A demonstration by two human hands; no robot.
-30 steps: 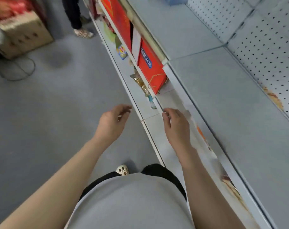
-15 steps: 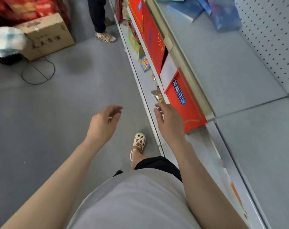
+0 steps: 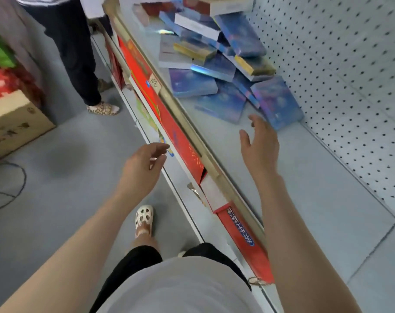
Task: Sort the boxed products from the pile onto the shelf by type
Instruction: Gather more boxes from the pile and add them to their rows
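Reaching for the pile of boxes, both hands empty.

Nearest, at lower centre of the frame, my left hand (image 3: 144, 163) hangs over the floor with fingers loosely curled, holding nothing. Right of centre, my right hand (image 3: 261, 141) is out over the grey shelf (image 3: 316, 199), fingers spread and open, just short of the closest blue box (image 3: 276, 102). Beyond it, in the upper middle, the pile (image 3: 210, 55) lies jumbled against the pegboard (image 3: 350, 64). The boxes look light, stiff and glossy, probably slippery; I would pinch one by its long edges, thumb on top.
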